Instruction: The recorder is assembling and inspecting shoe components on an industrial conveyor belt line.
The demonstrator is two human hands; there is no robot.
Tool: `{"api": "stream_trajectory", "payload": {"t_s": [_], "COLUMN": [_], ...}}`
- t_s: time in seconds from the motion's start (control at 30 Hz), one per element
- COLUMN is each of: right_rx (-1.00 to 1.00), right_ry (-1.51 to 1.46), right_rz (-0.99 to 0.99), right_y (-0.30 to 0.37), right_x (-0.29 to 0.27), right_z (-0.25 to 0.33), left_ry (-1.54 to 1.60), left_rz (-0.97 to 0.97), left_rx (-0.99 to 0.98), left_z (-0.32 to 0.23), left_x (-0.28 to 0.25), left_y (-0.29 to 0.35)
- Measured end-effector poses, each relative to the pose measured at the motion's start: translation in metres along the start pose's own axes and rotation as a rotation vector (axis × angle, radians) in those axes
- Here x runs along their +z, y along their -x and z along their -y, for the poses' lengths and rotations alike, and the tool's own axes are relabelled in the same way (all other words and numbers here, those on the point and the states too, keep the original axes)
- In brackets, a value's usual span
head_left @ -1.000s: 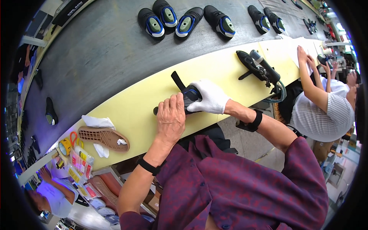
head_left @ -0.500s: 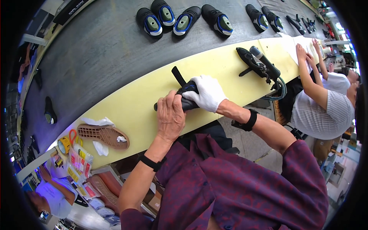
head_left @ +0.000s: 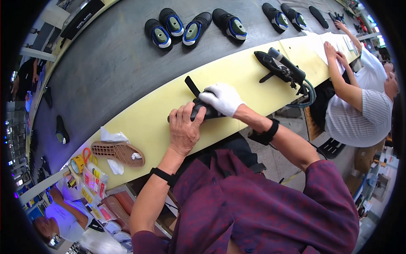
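On the yellow bench (head_left: pixel 139 122), a black shoe (head_left: pixel 202 111) lies between both hands; the bare left hand (head_left: pixel 184 129) clasps its near side. The gloved right hand (head_left: pixel 222 98) grips its far right end.

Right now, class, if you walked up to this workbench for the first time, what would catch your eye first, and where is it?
At the middle of the yellow bench, the white-gloved right hand and the bare left hand grip a black shoe. Behind it, on the dark conveyor belt, lie four black shoes with blue and green insides. To the left on the bench lies a tan sole, tread up, and to the right a black hand tool.
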State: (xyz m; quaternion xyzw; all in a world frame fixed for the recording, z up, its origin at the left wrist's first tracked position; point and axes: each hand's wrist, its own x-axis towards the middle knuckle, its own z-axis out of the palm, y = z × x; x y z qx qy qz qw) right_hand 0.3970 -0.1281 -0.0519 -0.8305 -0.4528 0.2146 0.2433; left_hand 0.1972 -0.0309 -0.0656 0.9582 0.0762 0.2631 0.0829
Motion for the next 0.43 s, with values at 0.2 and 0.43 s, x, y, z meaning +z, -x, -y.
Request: {"api": "stream_trajectory", "payload": {"t_s": [0.2,0.43], "right_rx": [-0.156,-0.108], "right_ry": [-0.163,-0.056], "right_rz": [0.126,0.193], "right_y": [0.015,0.009], "right_x": [-0.013,-0.014], "right_z": [-0.017,-0.005], "left_ry": [0.018,0.009], "left_rz": [0.056,0.085], "left_rx": [-0.042,-0.087], "left_z": [-0.004,-0.006], "left_x": [-0.005,0.001], "left_y": [-0.004,0.001]}}
